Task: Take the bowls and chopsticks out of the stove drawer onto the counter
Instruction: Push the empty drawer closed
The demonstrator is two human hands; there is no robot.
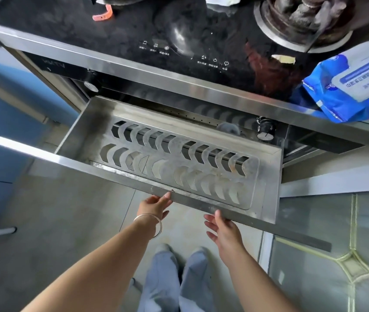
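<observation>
Drawer [82, 134] pulled out, 1 slotted tray [251, 176] inside | left hand [154, 204] + right hand [222, 230] at front edge, fingers loose, apart

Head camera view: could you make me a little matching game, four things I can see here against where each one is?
Things:
1. wipes pack
2. bracelet
3. slotted rack
4. orange handle

Places:
A. inside the open drawer
B. far left of the black stovetop
C. around the left wrist
D. right end of the stove's edge

Pairs: 1-D, 2-C, 3-A, 4-B
</observation>
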